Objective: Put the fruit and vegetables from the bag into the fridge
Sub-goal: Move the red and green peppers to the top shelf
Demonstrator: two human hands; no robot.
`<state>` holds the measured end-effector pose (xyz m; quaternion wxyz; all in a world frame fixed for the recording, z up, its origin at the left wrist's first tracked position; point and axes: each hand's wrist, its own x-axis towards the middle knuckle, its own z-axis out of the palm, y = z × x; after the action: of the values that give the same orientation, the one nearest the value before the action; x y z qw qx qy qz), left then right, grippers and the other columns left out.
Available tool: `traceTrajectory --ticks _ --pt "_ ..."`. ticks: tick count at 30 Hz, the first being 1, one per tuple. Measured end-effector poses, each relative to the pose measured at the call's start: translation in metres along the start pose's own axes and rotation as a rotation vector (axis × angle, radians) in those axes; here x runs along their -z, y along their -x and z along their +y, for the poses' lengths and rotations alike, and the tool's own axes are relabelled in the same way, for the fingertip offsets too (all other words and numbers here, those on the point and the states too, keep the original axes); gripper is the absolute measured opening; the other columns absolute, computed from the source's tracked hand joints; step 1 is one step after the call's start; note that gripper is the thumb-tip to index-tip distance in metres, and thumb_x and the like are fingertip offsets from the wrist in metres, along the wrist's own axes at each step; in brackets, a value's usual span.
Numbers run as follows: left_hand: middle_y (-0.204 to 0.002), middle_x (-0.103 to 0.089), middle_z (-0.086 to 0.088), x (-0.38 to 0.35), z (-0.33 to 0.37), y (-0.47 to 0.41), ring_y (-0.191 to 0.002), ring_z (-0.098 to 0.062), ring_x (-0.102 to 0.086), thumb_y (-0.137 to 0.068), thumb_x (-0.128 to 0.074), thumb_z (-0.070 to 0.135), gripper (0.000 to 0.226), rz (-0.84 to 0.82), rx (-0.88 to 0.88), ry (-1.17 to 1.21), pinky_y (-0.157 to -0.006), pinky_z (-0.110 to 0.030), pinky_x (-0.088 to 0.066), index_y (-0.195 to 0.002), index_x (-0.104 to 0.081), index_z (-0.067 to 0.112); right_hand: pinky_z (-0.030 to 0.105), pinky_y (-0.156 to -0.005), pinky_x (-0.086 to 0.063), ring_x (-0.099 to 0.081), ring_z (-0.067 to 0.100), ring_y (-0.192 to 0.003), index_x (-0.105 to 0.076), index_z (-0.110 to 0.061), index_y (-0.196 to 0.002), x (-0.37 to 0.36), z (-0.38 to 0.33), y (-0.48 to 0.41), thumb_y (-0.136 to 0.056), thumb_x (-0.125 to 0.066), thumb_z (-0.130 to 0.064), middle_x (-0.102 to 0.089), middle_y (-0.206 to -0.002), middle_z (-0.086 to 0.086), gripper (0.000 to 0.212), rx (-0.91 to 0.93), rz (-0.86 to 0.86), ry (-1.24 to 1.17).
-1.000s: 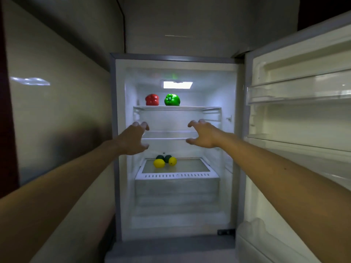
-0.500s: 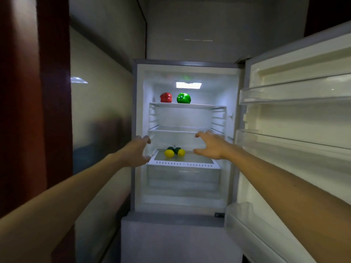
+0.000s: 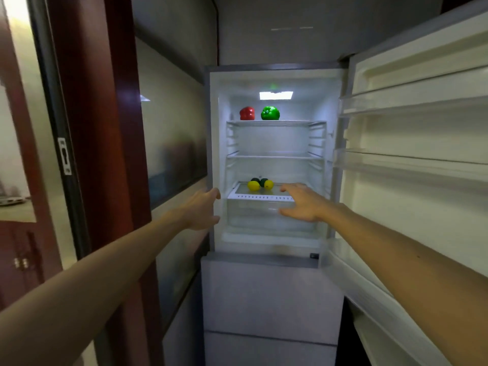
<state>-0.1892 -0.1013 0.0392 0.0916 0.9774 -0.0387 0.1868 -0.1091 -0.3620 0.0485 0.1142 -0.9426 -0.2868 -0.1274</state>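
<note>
The fridge (image 3: 214, 154) stands open and lit. On its top shelf sit a red pepper (image 3: 247, 113) and a green pepper (image 3: 270, 113) side by side. Two yellow lemons (image 3: 253, 185) and two dark green fruits (image 3: 263, 181) lie on the lid above the clear crisper drawer (image 3: 253, 215). My left hand (image 3: 202, 208) hangs empty with relaxed fingers at the fridge's left edge. My right hand (image 3: 302, 203) is spread, holding nothing, in front of the drawer's right part. No bag is in view.
The fridge door (image 3: 412, 159) is swung wide to the right, its door racks bare. A closed lower freezer drawer (image 3: 272, 294) sits beneath. A pale wall and a dark red door frame (image 3: 105, 128) close in the left side.
The fridge now looks farther away and more of the left door frame shows. Both hands have dropped from the middle shelf level to the crisper level and stay empty.
</note>
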Motion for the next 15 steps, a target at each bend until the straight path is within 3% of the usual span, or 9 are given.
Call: traceTrajectory --ticks 9,12,15 --pt "-0.134 -0.049 -0.007 0.014 0.016 0.043 -0.120 -0.020 -0.049 -0.085 -0.069 0.029 0.058 0.029 -0.052 0.011 -0.094 -0.029 -0.041 -0.135 -0.041 0.019 0.036 -0.101 -0.039 -0.043 0.028 -0.127 -0.034 -0.021 -0.143 0.008 -0.024 0.072 -0.090 -0.060 -0.045 -0.038 -0.143 0.013 0.063 -0.124 -0.026 0.022" --pt "-0.131 -0.050 -0.009 0.019 0.013 0.057 -0.113 -0.020 -0.051 -0.085 -0.069 0.029 0.057 0.010 -0.066 0.057 -0.084 -0.025 -0.039 -0.134 -0.040 0.019 0.038 -0.105 -0.038 -0.039 0.027 -0.131 -0.034 -0.017 -0.143 0.006 -0.034 0.098 -0.091 -0.059 -0.042 -0.036 -0.146 0.012 0.063 -0.160 -0.035 0.011" --pt "-0.132 -0.049 -0.009 0.022 0.007 0.075 -0.114 -0.020 -0.051 -0.085 -0.069 0.027 0.057 -0.006 -0.087 0.094 -0.084 -0.024 -0.038 -0.133 -0.040 0.018 0.037 -0.105 -0.038 -0.039 0.026 -0.131 -0.034 -0.017 -0.144 0.002 -0.042 0.119 -0.090 -0.060 -0.043 -0.036 -0.146 0.010 0.065 -0.200 -0.039 0.004"
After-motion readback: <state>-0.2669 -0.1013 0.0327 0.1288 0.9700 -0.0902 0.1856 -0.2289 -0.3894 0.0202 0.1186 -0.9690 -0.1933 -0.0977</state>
